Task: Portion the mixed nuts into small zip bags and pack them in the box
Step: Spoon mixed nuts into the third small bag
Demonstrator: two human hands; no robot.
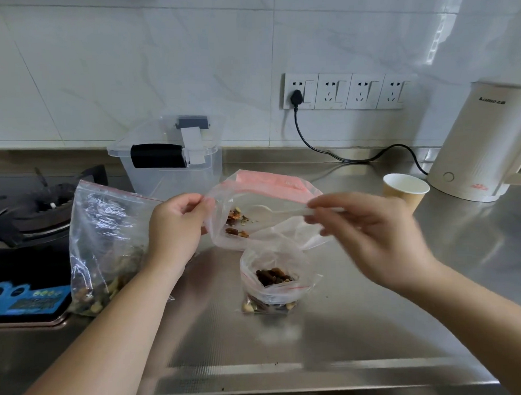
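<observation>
zip bags: 3 | box: 1 | spoon: 1 | paper cup: 1 | kettle: 1 | wall sockets: 4

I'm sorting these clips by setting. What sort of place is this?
Most likely a home kitchen: a gas stove set beside a steel counter, a tiled wall, and an electric kettle.

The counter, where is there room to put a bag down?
Bare steel counter lies in front of the small bag of nuts, toward the near edge, and right of it below the paper cup. Crowded: the left by the big nut bag, and behind, near the plastic box.
</observation>
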